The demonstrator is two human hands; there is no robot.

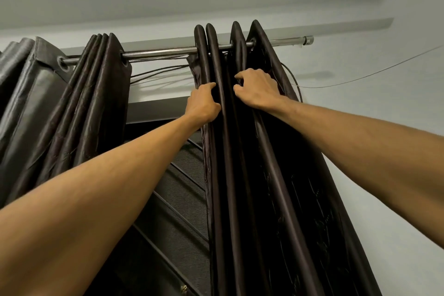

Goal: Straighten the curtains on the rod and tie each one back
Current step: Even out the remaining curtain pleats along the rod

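Note:
A metal curtain rod (163, 51) runs across the top of the wall. On its right part hangs a dark brown right curtain (240, 175), bunched in tight folds. My left hand (204, 103) grips a fold at its left edge, just below the rod. My right hand (257, 89) pinches a fold a little to the right, at the same height. Further left on the rod hangs the left curtain (96, 103), also gathered, with a grey lining panel (31, 94) beside it.
Thin cables (158, 72) run under the rod between the two curtains, and one wire (372, 74) stretches off to the right wall. A window with dark bars and mesh (177, 187) lies behind. The rod's end cap (308, 39) sits at the right.

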